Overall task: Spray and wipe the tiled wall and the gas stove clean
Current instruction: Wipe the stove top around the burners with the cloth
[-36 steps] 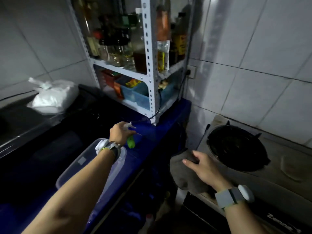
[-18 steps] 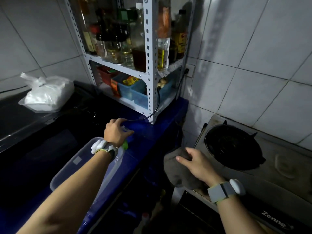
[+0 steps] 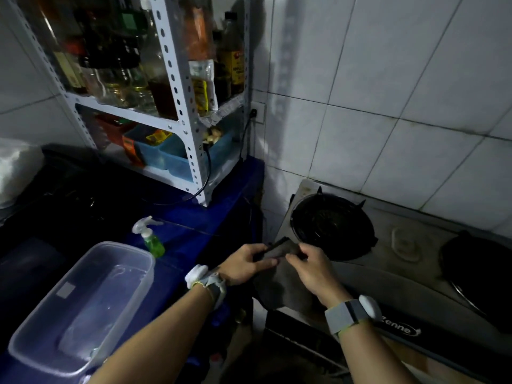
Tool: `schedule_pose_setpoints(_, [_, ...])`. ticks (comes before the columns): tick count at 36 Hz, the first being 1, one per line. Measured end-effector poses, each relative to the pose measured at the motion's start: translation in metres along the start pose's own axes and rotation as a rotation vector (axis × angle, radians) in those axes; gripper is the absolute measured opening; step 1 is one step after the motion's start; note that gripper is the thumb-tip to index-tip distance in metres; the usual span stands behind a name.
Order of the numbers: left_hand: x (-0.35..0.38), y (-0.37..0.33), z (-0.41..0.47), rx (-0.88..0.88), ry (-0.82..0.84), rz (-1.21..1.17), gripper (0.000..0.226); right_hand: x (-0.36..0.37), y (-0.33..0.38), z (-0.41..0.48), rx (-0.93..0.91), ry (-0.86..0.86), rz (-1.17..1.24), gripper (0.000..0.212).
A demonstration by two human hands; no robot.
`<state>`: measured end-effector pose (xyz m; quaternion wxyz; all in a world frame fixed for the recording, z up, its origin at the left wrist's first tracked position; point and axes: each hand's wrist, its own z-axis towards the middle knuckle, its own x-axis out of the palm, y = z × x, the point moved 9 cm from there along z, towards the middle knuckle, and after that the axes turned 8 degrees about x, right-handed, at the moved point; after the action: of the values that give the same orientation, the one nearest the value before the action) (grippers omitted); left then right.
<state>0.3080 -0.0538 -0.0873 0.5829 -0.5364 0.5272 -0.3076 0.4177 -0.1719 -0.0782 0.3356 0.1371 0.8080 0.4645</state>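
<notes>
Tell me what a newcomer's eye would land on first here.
The left hand and right hand grip a grey cloth at the front left corner of the gas stove. A green spray bottle stands on the blue counter beside a clear plastic tub. Above, a white rack is crammed with bottles.

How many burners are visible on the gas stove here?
2. The left burner sits at the left end of the stove; the right burner is by the frame's right edge, partly cropped. More could lie beyond it.

Dim kitchen, deep shadow lower left, wide-angle bending at edges — soft, slightly blurred detail
</notes>
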Motion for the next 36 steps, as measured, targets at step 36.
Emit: schedule_pose_setpoints(36, [0.053,0.043,0.123,0.100,-0.199,1.006,0.057,-0.080,-0.109,0.018,-0.069,-0.174,-0.574,0.050])
